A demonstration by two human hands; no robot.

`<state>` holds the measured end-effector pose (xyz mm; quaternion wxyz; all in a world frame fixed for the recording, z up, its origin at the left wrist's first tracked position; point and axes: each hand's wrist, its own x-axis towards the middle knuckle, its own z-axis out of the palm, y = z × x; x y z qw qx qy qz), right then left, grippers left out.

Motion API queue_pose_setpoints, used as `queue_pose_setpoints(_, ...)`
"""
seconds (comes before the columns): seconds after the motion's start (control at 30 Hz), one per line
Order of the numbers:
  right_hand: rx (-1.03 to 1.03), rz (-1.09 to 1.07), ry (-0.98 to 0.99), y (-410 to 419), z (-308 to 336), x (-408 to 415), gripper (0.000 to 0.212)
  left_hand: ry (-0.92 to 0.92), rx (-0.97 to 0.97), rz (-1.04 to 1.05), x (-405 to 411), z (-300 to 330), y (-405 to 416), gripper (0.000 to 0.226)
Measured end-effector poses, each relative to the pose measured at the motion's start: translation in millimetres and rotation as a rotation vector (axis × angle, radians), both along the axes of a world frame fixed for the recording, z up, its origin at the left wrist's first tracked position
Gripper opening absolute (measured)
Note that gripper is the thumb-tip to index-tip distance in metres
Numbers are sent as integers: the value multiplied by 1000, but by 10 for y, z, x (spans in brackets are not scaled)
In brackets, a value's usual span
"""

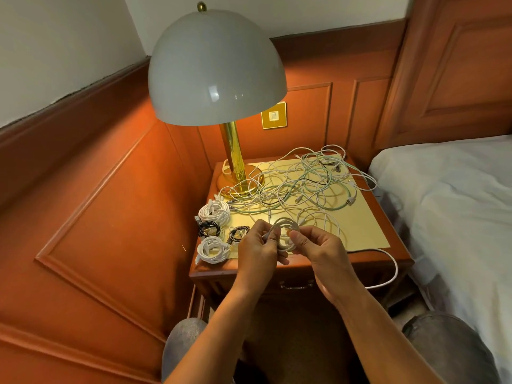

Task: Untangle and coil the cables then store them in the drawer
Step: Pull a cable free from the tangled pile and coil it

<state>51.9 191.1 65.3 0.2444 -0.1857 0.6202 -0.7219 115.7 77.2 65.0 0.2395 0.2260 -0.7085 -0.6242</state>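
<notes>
— Cables, where do they lie?

— Most sit as a loose tangle (302, 184) of white, pale green and dark strands over the back and right of the nightstand (368, 256), on its yellow top. Bigger things first, though: a bed (448, 195) stands just right of the nightstand, and a lamp (216, 70) with a grey dome shade rises from a brass base at the back left corner.

— And the drawer?

— The drawer (296, 285) shows at the front under the top, closed, its handle between the forearms.

— Any cables coiled already?

— Four small coils near the front left edge: a white coil (214, 212), a black coil (209, 228) in front of it, another black one (238, 234) beside that, and a second white coil (212, 249) nearest the edge.

— The hands?

— Both hover over the front edge. The left hand (256, 250) and right hand (318, 250) have fingers curled around a half-wound white cable (285, 231); its loose tail runs off the right front corner and hangs down.
</notes>
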Motion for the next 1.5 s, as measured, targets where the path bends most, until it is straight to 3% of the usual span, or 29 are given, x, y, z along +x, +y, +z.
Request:
queue_pose_setpoints(0.13, 2, -19, -103, 11, -32, -36, 44, -11, 16, -20, 22, -35, 5, 14)
queue_pose_setpoints(0.33, -242, 123, -481, 65, -106, -89, 50, -94, 73, -32, 56, -115, 64, 13)
queue_pose_setpoints(0.47, -319, 150, -582, 20, -127, -43, 57, -150, 17, 1, 65, -239, 57, 17)
queue_pose_setpoints(0.57, -271, 157, -500, -34, -154, 7, 48, -160, 30, 18, 82, -247, 35, 18)
queue_pose_setpoints(0.73, 71, 68, -155, -74, -219, -16, 28, -133, -13, 29, 108, -210, -64, 14)
queue_pose_setpoints(0.97, 47, 167, -367, -105, -285, -57, 21, -90, 88, 63, 161, -353, -112, 12)
queue_pose_setpoints(1.23, 236, 120, -160, -332, -467, -87, 12, -153, 272, 70, 121, -529, -260, 9)
queue_pose_setpoints(1.5, 385, 79, -10, -517, -560, -114, 12, -209, 277, 151, 164, -589, -395, 11)
